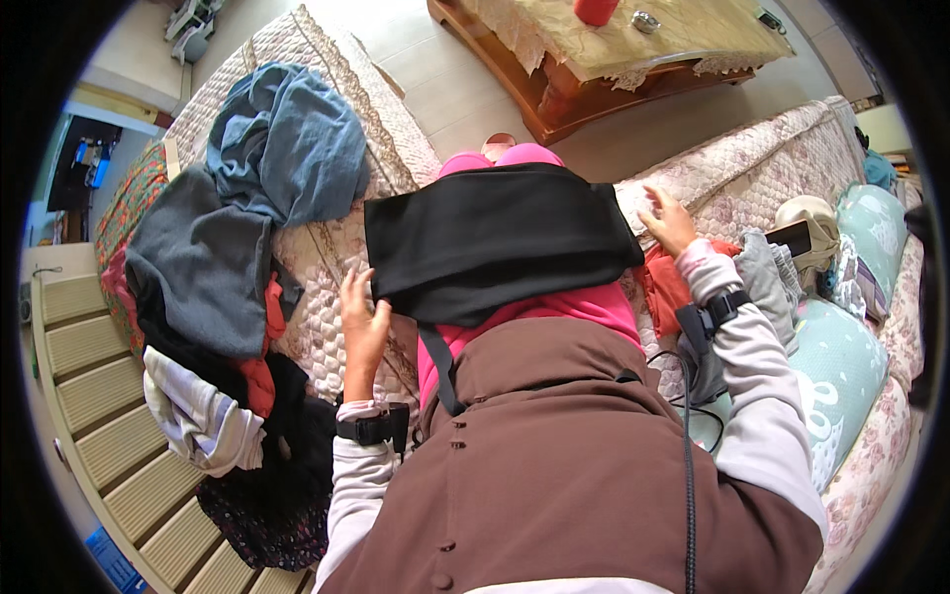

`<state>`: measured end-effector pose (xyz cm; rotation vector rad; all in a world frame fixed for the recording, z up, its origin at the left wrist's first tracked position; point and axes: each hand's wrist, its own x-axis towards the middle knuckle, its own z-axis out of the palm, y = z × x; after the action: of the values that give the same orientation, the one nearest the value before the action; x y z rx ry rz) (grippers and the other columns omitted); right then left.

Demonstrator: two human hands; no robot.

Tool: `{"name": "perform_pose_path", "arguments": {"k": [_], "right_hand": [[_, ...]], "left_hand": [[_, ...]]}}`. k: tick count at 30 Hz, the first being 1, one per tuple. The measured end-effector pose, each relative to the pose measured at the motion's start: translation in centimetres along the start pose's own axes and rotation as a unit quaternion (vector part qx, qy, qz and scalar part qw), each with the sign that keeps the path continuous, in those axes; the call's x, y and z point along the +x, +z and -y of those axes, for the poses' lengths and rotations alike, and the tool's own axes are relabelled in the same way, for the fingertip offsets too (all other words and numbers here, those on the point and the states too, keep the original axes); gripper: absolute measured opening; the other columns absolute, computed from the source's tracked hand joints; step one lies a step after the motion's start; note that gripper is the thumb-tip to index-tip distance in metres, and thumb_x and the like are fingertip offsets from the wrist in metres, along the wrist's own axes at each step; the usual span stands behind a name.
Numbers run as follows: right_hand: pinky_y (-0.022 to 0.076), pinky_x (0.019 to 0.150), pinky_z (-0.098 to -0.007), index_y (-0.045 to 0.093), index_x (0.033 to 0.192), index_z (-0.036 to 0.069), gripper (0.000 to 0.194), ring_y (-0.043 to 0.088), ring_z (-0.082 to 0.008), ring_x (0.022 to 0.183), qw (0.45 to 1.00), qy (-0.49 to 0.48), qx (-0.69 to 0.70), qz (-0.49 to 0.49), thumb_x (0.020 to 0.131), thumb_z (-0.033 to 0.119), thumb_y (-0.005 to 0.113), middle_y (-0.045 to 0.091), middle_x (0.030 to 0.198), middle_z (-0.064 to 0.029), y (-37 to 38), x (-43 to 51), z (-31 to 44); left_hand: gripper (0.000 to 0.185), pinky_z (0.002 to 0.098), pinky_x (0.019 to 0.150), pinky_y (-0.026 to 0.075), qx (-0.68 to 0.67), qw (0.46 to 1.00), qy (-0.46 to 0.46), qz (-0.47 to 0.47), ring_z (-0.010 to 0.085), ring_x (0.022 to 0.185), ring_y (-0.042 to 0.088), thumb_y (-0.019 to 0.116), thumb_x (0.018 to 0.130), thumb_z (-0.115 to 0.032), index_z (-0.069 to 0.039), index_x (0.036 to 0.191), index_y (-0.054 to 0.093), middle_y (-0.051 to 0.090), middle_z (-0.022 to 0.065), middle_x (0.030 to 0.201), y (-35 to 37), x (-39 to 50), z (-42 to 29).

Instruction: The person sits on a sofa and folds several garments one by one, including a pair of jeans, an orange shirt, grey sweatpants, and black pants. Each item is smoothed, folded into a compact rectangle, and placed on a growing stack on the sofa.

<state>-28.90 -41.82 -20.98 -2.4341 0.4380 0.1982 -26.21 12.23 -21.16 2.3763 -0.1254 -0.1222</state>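
Across my lap lies a folded black cloth (505, 237), roughly rectangular, over the pink trousers (594, 308). My left hand (364, 323) is at its lower left corner, fingers apart. The thumb overlaps the cloth's edge in the picture, and whether it touches is hard to tell. Just beyond the right end of the cloth, my right hand (672, 223) is raised with spread fingers and holds nothing. Beneath that hand a red-orange garment (657, 286) lies on the quilted seat cover.
At left are piled a blue cloth (297, 148), a dark grey garment (208, 260) and a striped white cloth (197, 416). To the right lie grey clothing (764, 282), a phone (790, 239) and mint cushions (835, 379). A wooden table (549, 96) stands ahead. A cable (689, 475) hangs down my front.
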Motion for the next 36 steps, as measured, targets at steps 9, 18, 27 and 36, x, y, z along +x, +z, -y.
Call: {"name": "perform_pose_path", "arguments": {"k": [9,18,27,36], "right_hand": [[0.0304,0.111,-0.0382,0.045,0.141,0.009,0.08,0.039,-0.0294,0.135,0.951,-0.073,0.176,0.244,0.076,0.046,0.077,0.046,0.142,-0.0174,2.6,6.9,5.1],[0.0464,0.09,-0.034,0.059,0.111,0.0,0.066,0.062,-0.0225,0.099,0.937,-0.097,0.029,0.335,0.063,0.036,0.086,0.067,0.103,-0.0117,0.2,8.7,5.2],[0.0494,0.086,-0.0299,0.065,0.11,0.0,0.046,0.064,-0.0161,0.09,0.959,-0.019,0.138,0.247,0.068,0.012,0.08,0.07,0.097,-0.0069,-4.1,5.8,4.7],[0.0465,0.095,-0.03,0.049,0.127,0.001,0.046,0.059,-0.0156,0.108,0.84,-0.081,0.518,0.14,0.085,0.003,0.065,0.061,0.118,-0.0083,-5.2,1.2,10.0]], "left_hand": [[0.051,0.027,0.086,0.043,-0.292,0.918,-0.24,0.121,0.0156,0.104,0.056,0.059,0.083,-0.013,-0.007,0.134,0.052,0.056,0.0086,0.127,-2.2,4.5,0.2],[0.06,0.0362,0.093,0.045,-0.181,0.959,-0.201,0.087,0.0287,0.105,0.06,0.069,0.08,-0.021,0.004,0.129,0.046,0.061,0.0194,0.117,1.8,5.2,2.8],[0.037,0.0289,0.08,0.048,-0.262,0.945,-0.176,0.082,0.0171,0.088,0.062,0.07,0.081,-0.013,0.003,0.112,0.059,0.066,0.009,0.101,0.6,5.4,0.2],[0.026,0.0268,0.085,0.047,-0.449,0.881,-0.143,-0.027,0.0151,0.091,0.063,0.067,0.082,-0.002,-0.004,0.107,0.058,0.066,0.0075,0.101,-12.4,5.0,-6.6]]}}
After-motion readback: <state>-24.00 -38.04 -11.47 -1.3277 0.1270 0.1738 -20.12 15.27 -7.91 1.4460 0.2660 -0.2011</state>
